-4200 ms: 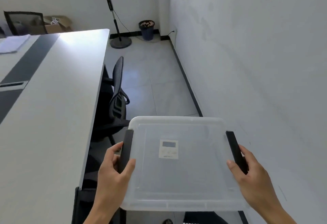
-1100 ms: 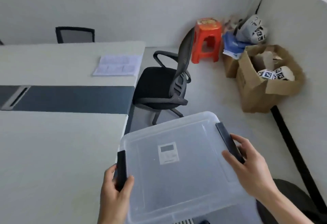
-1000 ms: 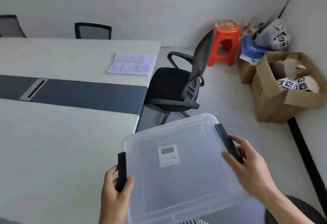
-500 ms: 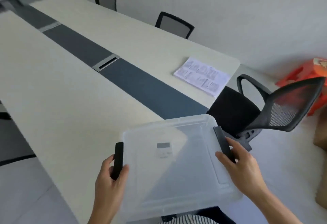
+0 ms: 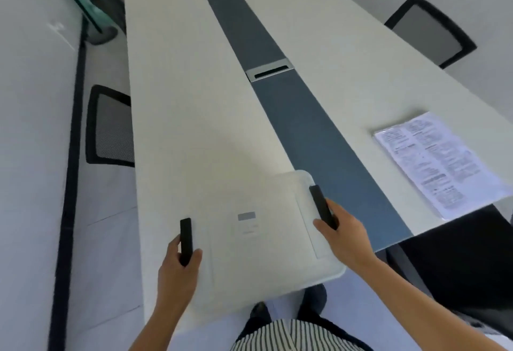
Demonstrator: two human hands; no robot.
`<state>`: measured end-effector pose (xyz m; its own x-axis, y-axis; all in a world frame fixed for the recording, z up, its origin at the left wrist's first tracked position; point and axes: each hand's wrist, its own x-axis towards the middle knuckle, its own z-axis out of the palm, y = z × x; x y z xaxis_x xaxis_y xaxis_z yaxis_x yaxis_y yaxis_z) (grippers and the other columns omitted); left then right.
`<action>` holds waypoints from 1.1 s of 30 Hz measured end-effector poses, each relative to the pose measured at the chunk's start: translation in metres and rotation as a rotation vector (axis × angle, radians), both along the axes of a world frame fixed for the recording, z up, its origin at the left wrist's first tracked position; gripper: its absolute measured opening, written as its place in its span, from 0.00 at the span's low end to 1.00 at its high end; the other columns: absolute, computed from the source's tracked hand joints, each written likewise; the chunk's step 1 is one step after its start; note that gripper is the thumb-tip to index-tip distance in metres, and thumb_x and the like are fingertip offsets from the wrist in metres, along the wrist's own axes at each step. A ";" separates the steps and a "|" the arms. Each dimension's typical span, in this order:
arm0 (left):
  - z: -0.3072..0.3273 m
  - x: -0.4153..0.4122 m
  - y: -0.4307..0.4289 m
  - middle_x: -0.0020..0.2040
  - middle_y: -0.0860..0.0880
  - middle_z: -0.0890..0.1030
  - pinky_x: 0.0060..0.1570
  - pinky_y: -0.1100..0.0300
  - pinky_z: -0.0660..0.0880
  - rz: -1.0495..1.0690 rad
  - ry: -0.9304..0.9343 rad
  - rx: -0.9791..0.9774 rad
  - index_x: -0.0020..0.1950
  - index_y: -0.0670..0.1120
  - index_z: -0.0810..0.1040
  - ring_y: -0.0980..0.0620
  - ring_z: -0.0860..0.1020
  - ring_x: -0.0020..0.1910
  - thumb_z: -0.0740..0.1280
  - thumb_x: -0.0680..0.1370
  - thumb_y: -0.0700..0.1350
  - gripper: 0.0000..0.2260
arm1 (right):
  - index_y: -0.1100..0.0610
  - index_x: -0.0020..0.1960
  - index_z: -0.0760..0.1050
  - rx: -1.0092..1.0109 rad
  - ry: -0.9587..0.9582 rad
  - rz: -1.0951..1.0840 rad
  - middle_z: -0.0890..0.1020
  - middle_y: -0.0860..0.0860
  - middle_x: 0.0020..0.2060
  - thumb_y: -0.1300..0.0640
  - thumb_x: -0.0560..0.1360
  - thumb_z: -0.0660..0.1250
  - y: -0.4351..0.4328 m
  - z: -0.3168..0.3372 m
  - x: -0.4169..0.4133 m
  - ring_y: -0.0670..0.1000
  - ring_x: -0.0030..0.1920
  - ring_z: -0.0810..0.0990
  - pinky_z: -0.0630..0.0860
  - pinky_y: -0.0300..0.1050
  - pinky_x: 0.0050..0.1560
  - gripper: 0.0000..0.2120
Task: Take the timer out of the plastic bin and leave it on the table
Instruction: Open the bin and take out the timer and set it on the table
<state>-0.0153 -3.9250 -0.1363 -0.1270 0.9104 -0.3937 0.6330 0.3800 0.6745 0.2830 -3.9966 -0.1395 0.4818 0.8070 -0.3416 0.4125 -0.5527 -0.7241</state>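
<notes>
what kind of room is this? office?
Most likely an office meeting room. A long white conference table has a grey centre strip with a cable port. Mesh-backed office chairs are drawn up along both sides, and a printed document lies on the table.

Timer [image 5: 247, 223] in lidded bin [image 5: 266, 262] above table [image 5: 188, 117]; papers [image 5: 433, 162] right.

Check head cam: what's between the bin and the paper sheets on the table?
Head view: the table's dark centre strip, then bare white tabletop. Nothing else lies between the bin and the sheets; the right hand grips the bin's latch on that side.
</notes>
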 end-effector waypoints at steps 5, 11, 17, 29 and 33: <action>-0.012 0.003 0.005 0.43 0.45 0.78 0.33 0.56 0.72 0.050 0.038 -0.043 0.72 0.49 0.64 0.46 0.78 0.39 0.64 0.77 0.49 0.24 | 0.51 0.70 0.67 -0.042 0.031 0.078 0.80 0.51 0.48 0.51 0.75 0.65 0.020 -0.016 0.005 0.51 0.43 0.78 0.73 0.41 0.38 0.23; -0.009 -0.004 0.015 0.41 0.45 0.78 0.32 0.58 0.71 -0.011 -0.015 -0.135 0.73 0.49 0.63 0.47 0.75 0.35 0.62 0.78 0.47 0.23 | 0.49 0.72 0.64 -0.026 0.063 0.145 0.79 0.45 0.48 0.51 0.76 0.64 0.022 -0.026 0.012 0.50 0.46 0.78 0.73 0.45 0.47 0.25; -0.009 -0.025 0.025 0.50 0.41 0.82 0.39 0.56 0.76 0.064 -0.259 -0.285 0.72 0.48 0.66 0.46 0.80 0.47 0.64 0.78 0.44 0.21 | 0.48 0.65 0.72 -0.061 0.287 0.105 0.82 0.53 0.43 0.55 0.77 0.64 0.027 -0.030 0.028 0.55 0.43 0.80 0.79 0.52 0.45 0.16; -0.016 -0.029 0.016 0.67 0.47 0.72 0.59 0.54 0.70 -0.090 0.168 0.006 0.52 0.46 0.79 0.47 0.72 0.64 0.69 0.74 0.51 0.11 | 0.54 0.64 0.75 -0.140 0.096 -0.105 0.81 0.48 0.54 0.50 0.79 0.59 0.001 -0.020 0.026 0.51 0.57 0.78 0.73 0.48 0.60 0.17; -0.012 -0.025 0.014 0.66 0.47 0.74 0.56 0.56 0.69 -0.070 0.161 0.045 0.48 0.46 0.79 0.47 0.73 0.63 0.67 0.76 0.48 0.07 | 0.57 0.59 0.78 -0.218 -0.002 0.043 0.80 0.52 0.56 0.48 0.77 0.61 -0.004 0.005 -0.008 0.55 0.55 0.79 0.75 0.52 0.56 0.17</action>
<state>-0.0404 -3.9111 -0.1483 -0.1212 0.9353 -0.3324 0.7579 0.3035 0.5774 0.2750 -4.0005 -0.1343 0.4496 0.7339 -0.5092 0.4404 -0.6780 -0.5885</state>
